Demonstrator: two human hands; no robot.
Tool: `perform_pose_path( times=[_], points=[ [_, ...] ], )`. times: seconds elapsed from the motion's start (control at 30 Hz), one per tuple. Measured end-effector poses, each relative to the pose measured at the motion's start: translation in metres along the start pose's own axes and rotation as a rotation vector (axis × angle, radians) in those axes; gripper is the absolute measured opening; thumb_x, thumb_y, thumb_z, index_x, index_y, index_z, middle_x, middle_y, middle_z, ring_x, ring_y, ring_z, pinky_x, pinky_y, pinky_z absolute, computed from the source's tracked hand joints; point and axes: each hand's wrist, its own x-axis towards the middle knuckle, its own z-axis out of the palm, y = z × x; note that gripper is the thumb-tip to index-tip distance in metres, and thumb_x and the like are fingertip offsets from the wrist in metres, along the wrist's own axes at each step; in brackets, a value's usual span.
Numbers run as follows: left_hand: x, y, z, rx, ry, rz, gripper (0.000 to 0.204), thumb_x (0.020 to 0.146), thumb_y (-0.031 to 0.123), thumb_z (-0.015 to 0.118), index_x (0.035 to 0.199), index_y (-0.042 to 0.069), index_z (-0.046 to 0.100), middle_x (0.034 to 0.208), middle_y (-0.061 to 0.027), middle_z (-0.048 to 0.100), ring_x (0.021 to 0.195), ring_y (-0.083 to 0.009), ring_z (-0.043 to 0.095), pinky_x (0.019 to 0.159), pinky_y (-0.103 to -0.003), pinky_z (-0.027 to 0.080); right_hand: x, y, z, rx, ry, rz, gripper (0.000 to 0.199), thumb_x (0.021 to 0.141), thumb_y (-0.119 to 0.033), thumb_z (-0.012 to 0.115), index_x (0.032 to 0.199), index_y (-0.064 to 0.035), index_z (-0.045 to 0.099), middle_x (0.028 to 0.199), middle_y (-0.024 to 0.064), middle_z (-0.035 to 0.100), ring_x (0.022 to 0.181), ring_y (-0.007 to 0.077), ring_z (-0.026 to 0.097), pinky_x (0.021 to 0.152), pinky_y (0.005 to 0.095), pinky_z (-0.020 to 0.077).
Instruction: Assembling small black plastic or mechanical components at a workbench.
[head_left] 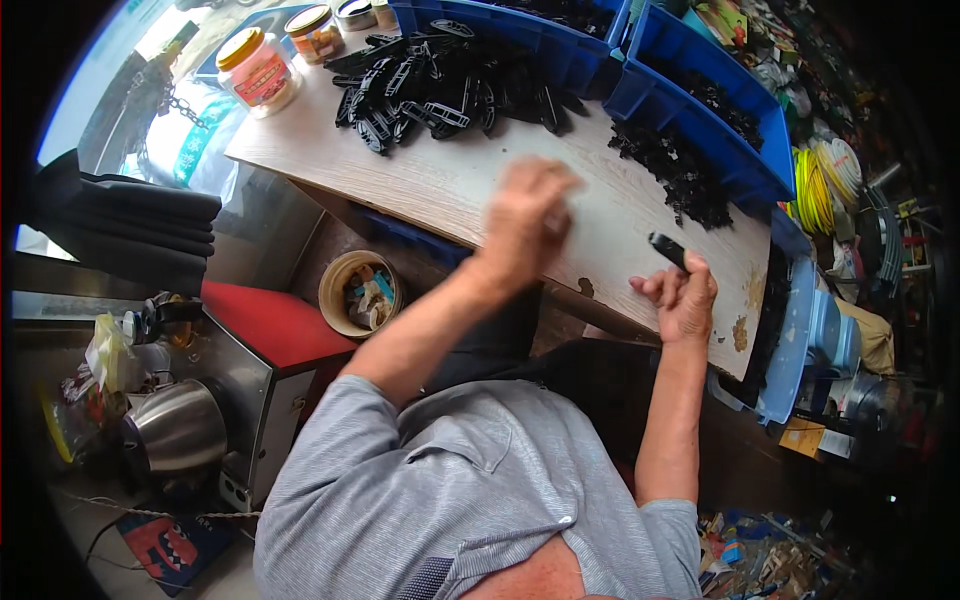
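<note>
My right hand [686,298] is closed over the table's right part, pinching a small black oblong plastic piece [668,250] between thumb and fingers. The piece points up and to the left, with a pale tip. To its left, my left hand [530,220] hovers above the pale wooden table [610,225]. Motion smears its fingers, and whether it holds anything cannot be made out. Beyond that hand lies a heap of black elongated plastic parts [430,85], several with pale outlines. A pile of smaller black parts [680,175] lies along the far right of the tabletop.
Blue bins [700,95] with black parts line the table's far side. Lidded jars [258,75] stand at the back left corner. Below the table's near edge are a waste bucket [335,310], a red-topped cabinet [270,325] and a steel kettle [180,425].
</note>
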Motion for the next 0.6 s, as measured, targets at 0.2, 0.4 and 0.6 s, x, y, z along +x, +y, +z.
perform_pose_path(
  times=[0.2, 0.4, 0.6],
  points=[
    [0.034, -0.107, -0.090, 0.826, -0.057, 0.082, 0.038, 0.076, 0.006, 0.069, 0.113, 0.014, 0.066, 0.122, -0.0060, 0.062, 0.127, -0.0335, 0.048, 0.104, -0.046, 0.038, 0.028, -0.035, -0.069, 0.150, 0.381, 0.005, 0.043, 0.090, -0.045, 0.063, 0.070, -0.0098, 0.049, 0.045, 0.0055, 0.038, 0.055, 0.0260, 0.058, 0.073, 0.0567, 0.0567],
    [0.037, -0.120, -0.098, 0.771, -0.135, 0.154, 0.031, 0.082, 0.014, 0.070, 0.112, 0.012, 0.065, 0.120, -0.0050, 0.064, 0.124, -0.0289, 0.052, 0.103, -0.045, 0.037, 0.037, -0.050, -0.093, 0.084, 0.661, -0.048, 0.051, 0.084, -0.043, 0.073, 0.108, -0.0022, 0.054, 0.049, 0.0059, 0.039, 0.057, 0.0281, 0.056, 0.072, 0.0550, 0.0578],
    [0.037, -0.077, -0.070, 0.403, -0.107, 0.236, 0.036, 0.083, 0.004, 0.069, 0.118, 0.005, 0.063, 0.109, -0.0120, 0.063, 0.103, -0.0304, 0.059, 0.088, -0.040, 0.046, 0.041, -0.034, -0.068, -0.138, 0.424, 0.047, 0.035, 0.083, -0.029, 0.077, 0.100, -0.0048, 0.058, 0.048, 0.0032, 0.040, 0.046, 0.0210, 0.053, 0.059, 0.0466, 0.0587]
  ],
)
